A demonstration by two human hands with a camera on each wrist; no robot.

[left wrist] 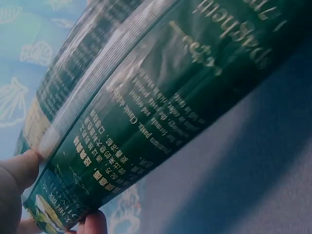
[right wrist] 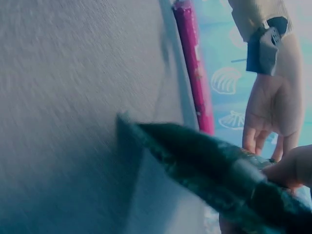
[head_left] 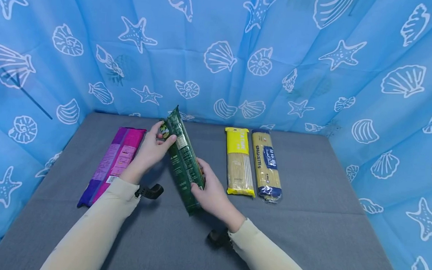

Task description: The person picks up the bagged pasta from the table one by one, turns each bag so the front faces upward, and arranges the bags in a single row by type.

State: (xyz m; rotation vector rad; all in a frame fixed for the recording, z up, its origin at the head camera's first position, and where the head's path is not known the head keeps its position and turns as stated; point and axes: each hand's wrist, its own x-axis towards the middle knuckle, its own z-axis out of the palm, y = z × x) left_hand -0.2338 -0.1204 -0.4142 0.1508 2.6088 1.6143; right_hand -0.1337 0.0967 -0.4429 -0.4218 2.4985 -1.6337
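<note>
A dark green spaghetti packet is held up over the grey table, tilted, its far end leaning left. My left hand grips it near that far end, thumb on the face turned to me. Lower down, my right hand grips its right edge, the thumb on the printed side. White and gold print on the green packet fills the left wrist view, with the fingertips at its end. In the right wrist view the packet shows end-on, the left hand beyond it.
To the left lies a pink and purple packet, partly behind the left forearm. A yellow pasta packet and a blue-ended spaghetti packet lie side by side at the right. A blue shell-patterned curtain surrounds the grey table.
</note>
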